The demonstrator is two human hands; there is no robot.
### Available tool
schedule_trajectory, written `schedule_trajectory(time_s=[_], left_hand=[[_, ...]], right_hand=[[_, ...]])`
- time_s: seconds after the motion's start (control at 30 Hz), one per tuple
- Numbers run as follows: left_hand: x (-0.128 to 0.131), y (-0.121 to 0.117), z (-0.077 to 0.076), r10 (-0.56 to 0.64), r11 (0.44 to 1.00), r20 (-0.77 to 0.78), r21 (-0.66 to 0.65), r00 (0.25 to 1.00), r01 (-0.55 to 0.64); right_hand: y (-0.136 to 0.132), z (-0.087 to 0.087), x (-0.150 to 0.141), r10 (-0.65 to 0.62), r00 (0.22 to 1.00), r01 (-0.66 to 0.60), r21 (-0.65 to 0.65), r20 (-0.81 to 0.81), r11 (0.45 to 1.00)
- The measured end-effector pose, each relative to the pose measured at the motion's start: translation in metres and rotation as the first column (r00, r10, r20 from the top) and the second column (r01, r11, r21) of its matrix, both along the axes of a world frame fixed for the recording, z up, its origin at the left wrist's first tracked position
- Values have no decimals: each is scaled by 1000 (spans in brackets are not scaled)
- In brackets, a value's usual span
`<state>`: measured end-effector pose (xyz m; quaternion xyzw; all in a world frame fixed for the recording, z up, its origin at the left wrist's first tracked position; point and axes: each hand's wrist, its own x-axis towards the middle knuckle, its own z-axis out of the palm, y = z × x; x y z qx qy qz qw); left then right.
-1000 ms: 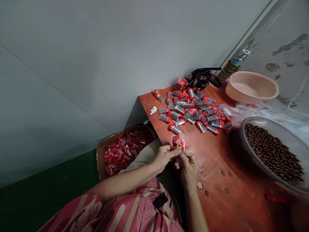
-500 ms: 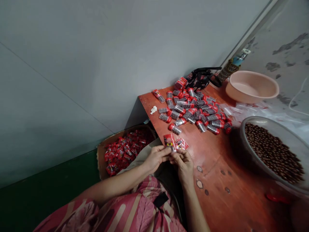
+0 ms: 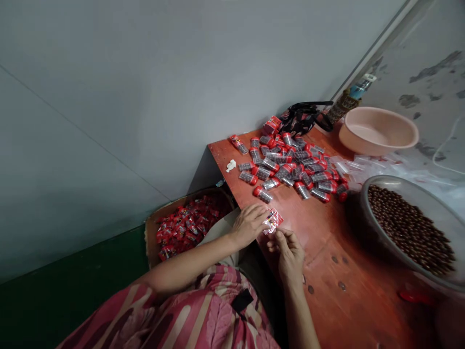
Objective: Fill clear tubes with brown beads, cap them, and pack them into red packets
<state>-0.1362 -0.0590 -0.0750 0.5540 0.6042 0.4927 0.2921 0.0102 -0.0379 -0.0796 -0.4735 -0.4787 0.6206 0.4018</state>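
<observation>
A small red printed packet (image 3: 273,221) is pinched at its lower edge by my right hand (image 3: 288,253). My left hand (image 3: 249,224) lies against the packet's left side, fingers pressed to it. Both hands are over the near edge of an orange-red wooden table (image 3: 327,252). Beyond them lies a heap of clear tubes with red caps (image 3: 290,167), filled with dark beads. The nearest tube lies a short way above my fingers, not touching them.
A cardboard box of red packets (image 3: 189,228) sits left of my lap. A large bowl of brown beads (image 3: 410,228) stands at the right, with loose clear plastic bags (image 3: 366,167) behind it. A pink basin (image 3: 376,131) and a black patterned bag (image 3: 301,118) stand at the far end, against grey walls.
My left hand has moved right and closed up to the packet at my right hand. The separate packet it held earlier no longer shows apart. The tube heap has not moved.
</observation>
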Motion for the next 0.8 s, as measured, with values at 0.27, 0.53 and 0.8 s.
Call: schedule_trajectory(time_s=[0.27,0.53,0.8], left_hand=[[5,19,-19,19,1000,-270,15,963,-16],[13,6,7,34,997,119,65,992,-42],[-6,-1,3,153,937,690,-328,708,117]], right_hand=[[6,-4,10,1,994,-4,34,112,999],[30,1,-2,-65,998,65,46,-10,997],[55,18,-21,311,935,-326,68,170,943]])
